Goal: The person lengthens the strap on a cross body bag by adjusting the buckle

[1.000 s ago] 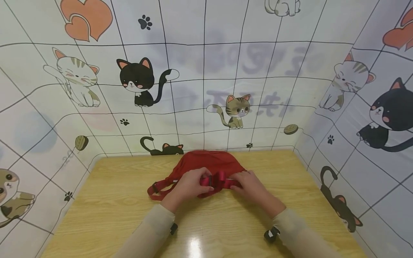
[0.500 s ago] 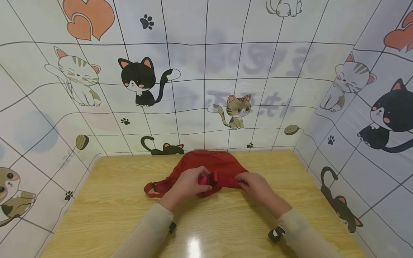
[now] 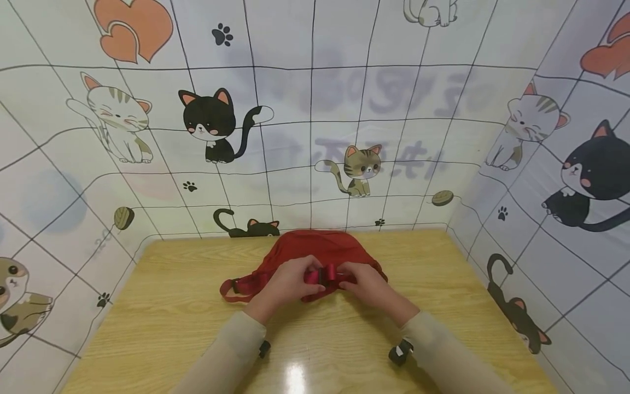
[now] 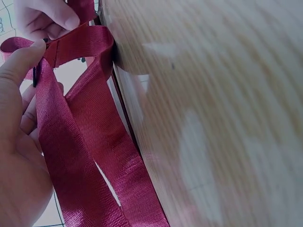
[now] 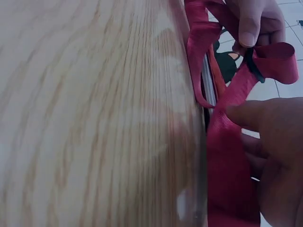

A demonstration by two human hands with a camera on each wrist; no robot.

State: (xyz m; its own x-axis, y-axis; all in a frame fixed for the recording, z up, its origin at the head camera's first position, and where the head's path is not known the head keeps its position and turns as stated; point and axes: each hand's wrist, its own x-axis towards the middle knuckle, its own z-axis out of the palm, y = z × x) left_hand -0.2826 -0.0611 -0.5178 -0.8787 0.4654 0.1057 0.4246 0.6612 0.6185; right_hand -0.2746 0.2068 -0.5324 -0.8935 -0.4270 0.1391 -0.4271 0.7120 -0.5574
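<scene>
A red waist bag point(image 3: 320, 246) lies at the back of the table, its red webbing strap point(image 5: 229, 161) raised in front of it. My left hand point(image 3: 292, 280) pinches the strap at a black slide buckle point(image 3: 322, 276), thumb on the buckle's edge in the left wrist view. A loop of webbing point(image 5: 279, 61) stands out from the buckle. Just right of it, my right hand point(image 3: 366, 282) pinches the strap between thumb and fingers. Another strap loop point(image 3: 231, 291) with a black adjuster lies at the bag's left end.
The wooden table point(image 3: 172, 339) reaches to a white cloth backdrop point(image 3: 290, 186) printed with cats and grid lines, behind and on both sides. Black camera mounts point(image 3: 401, 352) sit at the sleeves' wrists.
My right hand moved right along the strap, drawing it out and shrinking the loop, then came back left close to the buckle. The left hand stayed on the buckle.
</scene>
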